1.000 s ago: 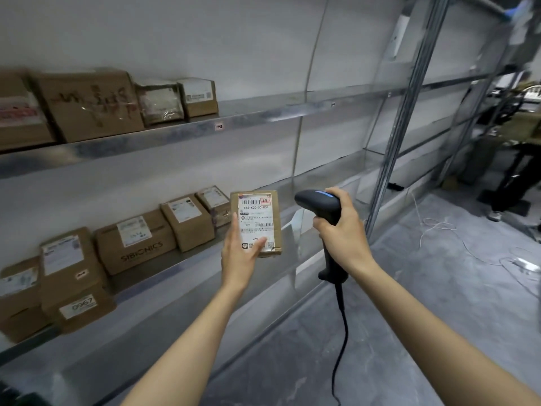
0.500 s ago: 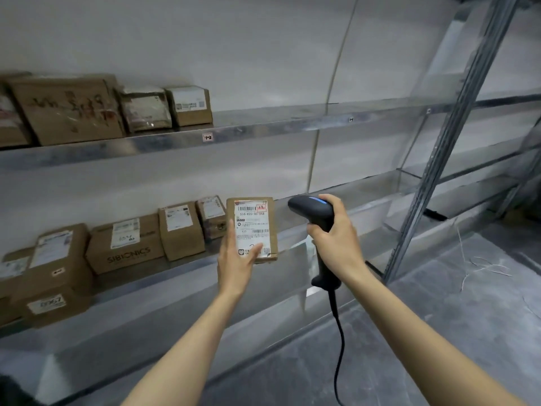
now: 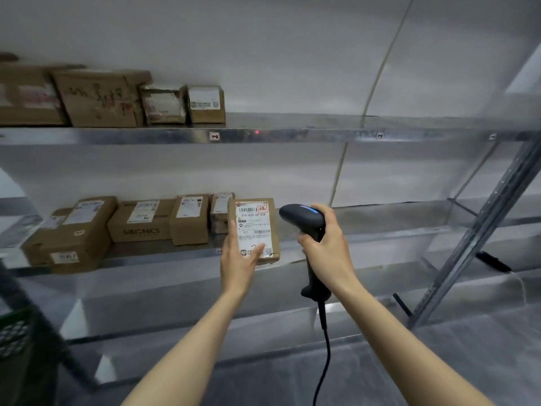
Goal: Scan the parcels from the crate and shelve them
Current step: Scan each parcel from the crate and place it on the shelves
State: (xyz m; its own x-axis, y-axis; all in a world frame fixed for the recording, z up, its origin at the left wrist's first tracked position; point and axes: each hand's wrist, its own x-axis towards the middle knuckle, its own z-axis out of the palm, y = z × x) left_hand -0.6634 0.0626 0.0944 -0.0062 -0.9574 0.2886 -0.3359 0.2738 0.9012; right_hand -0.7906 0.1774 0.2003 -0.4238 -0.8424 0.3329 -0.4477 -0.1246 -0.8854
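**Desk:** What do we hold before the rack?

**Floor:** Our left hand [image 3: 238, 265] holds a labelled parcel [image 3: 254, 227] upright, fingers [image 3: 230, 241] along its left edge, thumb pressed across the lower label.

**Desk:** And the right?

**Floor:** Our right hand [image 3: 329, 253] grips the black scanner [image 3: 303, 219], fingers wrapped round its handle. The scanner's head sits just right of the parcel, apart from it, and its cable [image 3: 323, 361] hangs below our wrist.

**Desk:** Where is the parcel against the rack?

**Floor:** In front of the middle shelf [image 3: 395, 230]; whether it touches, we cannot tell. Left of our left fingers stands a row of cardboard boxes [image 3: 187, 219], the SIBIONICS box [image 3: 140, 227] among them. Above the fingers, a red dot [image 3: 257, 132] glows on the edge of the upper shelf [image 3: 292, 134].
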